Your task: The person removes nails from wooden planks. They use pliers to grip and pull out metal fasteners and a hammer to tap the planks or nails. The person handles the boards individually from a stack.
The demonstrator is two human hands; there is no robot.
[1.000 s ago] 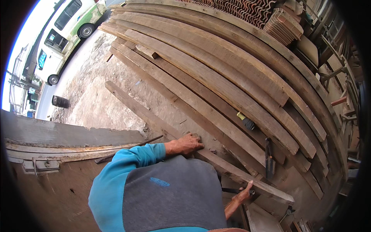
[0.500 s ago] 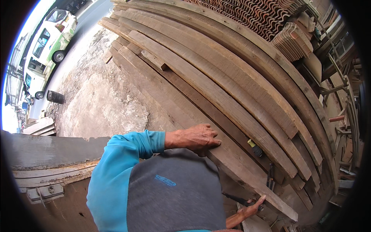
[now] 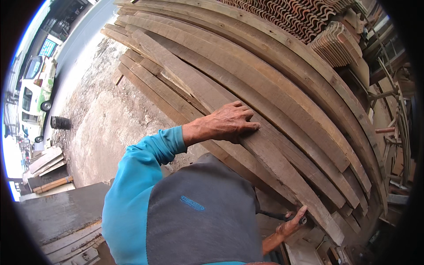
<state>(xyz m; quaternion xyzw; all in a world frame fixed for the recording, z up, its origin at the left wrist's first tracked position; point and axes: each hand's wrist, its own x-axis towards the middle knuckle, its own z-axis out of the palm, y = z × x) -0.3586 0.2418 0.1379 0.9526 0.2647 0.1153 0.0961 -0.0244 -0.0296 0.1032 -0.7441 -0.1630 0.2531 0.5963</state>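
Note:
My left hand [image 3: 227, 123] is curled over a long brown wooden plank [image 3: 282, 165], gripping its edge near the middle. That plank lies slantwise across other timber, its near end at the lower right. By this end, my right hand [image 3: 289, 227] closes round a black rod-shaped tool [image 3: 276, 215] whose kind I cannot make out. The thumb of this hand points up beside the plank's edge; whether it touches the wood I cannot tell. My torso hides part of the tool.
Several long planks [image 3: 260, 73] are stacked to the right. Clay roof tiles [image 3: 282, 17] stand behind them. Rough pale ground [image 3: 106, 106] spreads at the left, with a black bucket [image 3: 60, 123] and a white-and-green van [image 3: 36, 90] on the road. A grey slab [image 3: 66, 212] lies at lower left.
My left hand has moved up and away with the plank, which now lies across the neighbouring timber. The yellow-handled screwdriver and the pliers seen earlier are out of sight. The view has turned somewhat.

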